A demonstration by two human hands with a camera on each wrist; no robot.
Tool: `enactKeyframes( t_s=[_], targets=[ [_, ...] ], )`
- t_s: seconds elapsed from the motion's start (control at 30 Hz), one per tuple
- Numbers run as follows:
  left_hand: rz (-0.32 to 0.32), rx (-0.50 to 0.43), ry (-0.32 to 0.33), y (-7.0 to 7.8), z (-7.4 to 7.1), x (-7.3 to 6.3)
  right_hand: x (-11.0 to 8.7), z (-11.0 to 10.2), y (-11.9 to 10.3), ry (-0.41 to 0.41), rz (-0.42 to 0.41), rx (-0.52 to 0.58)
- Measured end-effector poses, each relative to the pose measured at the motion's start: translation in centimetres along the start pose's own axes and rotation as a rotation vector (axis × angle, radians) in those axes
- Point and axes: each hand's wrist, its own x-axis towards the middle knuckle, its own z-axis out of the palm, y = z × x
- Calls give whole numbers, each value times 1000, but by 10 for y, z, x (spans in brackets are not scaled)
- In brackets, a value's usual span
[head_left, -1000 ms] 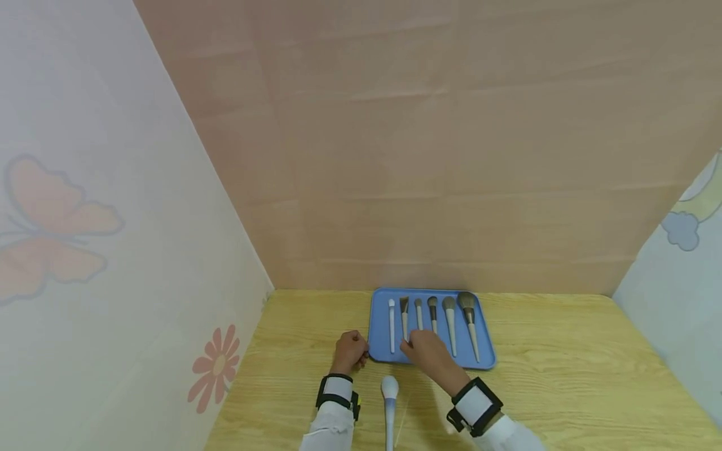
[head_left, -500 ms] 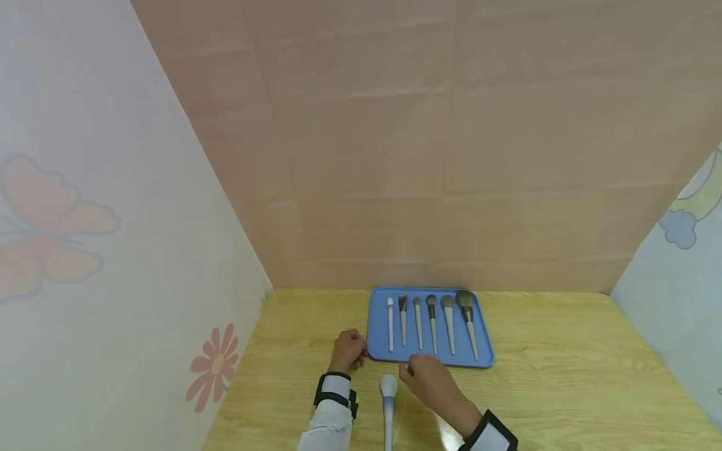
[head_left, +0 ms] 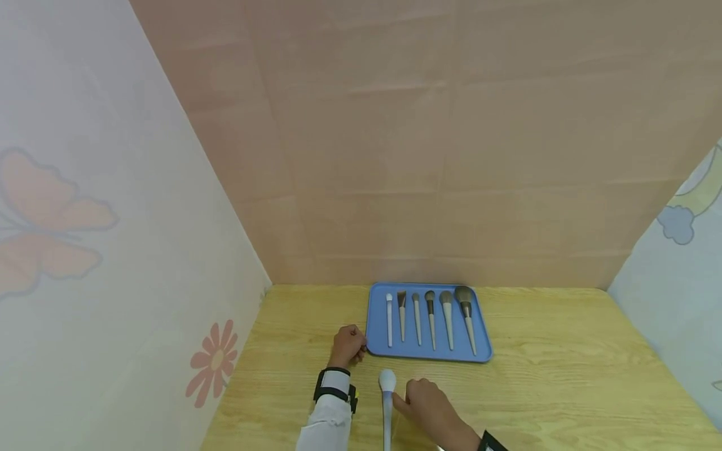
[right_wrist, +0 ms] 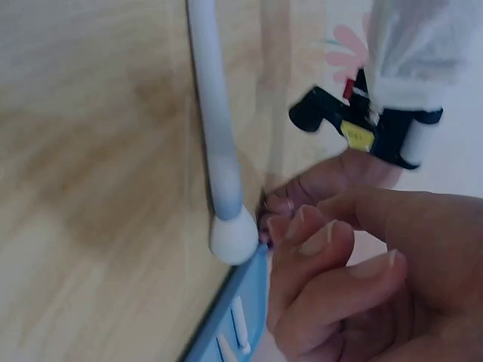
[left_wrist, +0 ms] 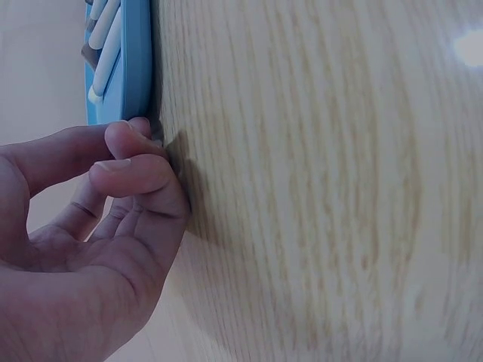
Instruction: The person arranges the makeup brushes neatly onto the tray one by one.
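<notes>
A large white makeup brush [head_left: 387, 381] lies on the table before the tray, its head pointing away from me. Just right of its handle is my right hand [head_left: 431, 407], empty, with fingers loosely bent; in the right wrist view the brush's pale handle [right_wrist: 215, 113] passes beside the fingertips. My left hand [head_left: 346, 344] stays at the near left corner of the blue tray [head_left: 369, 313], and in the left wrist view its bent fingers [left_wrist: 128, 173] meet at the tray's end [left_wrist: 136, 83]. On the tray several makeup brushes [head_left: 431, 316] lie in a row, heads toward the back.
Behind the tray rises a brown paper-covered wall [head_left: 451, 156]. A pale wall with a flower print [head_left: 217, 360] stands at left, another with a cloud print [head_left: 677, 222] at right. The wood-grain table [head_left: 564, 351] stretches to the right of the tray.
My right hand has come back from over the tray's brushes toward me, down beside the large white brush, uncovering the handles in the row. The left hand keeps its place at the tray corner.
</notes>
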Motion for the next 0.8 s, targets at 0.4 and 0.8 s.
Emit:
enactKeyframes(
  t_s=[0.4, 0.8],
  targets=[
    [-6, -18, -13, 1, -2, 2, -6, 31, 1, -214, 182, -3],
    [-11, -7, -25, 0, -2, 0, -12, 55, 4, -154, 173, 56]
  ],
)
